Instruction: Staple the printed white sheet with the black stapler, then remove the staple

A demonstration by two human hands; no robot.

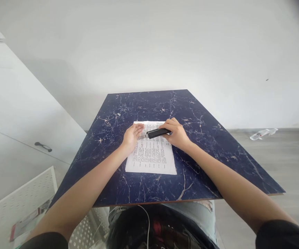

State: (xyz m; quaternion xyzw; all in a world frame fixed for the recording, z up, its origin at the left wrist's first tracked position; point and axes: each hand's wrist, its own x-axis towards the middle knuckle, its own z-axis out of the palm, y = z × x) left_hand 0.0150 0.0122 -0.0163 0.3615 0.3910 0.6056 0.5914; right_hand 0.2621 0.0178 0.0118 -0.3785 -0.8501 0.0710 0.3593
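Note:
Printed paper (pixel 152 155) lies on the dark blue, white-veined table (pixel 149 190). My right hand (pixel 174 132) is closed round the right end of a black stapler (pixel 158 132), which is held over the upper part of the paper with its metal end pointing left. At the paper's left edge, my left hand (pixel 133 135) rests with its fingers stretched out, close to the stapler's metal end. Whether its palm touches the stapler is hard to tell.
A small pale piece (pixel 118 114) lies on the table's far left. White perforated basket (pixel 22 193) stands below left, beside a white cabinet (pixel 22 103). Clear plastic packaging (pixel 263 134) is on the floor at right, by the wall.

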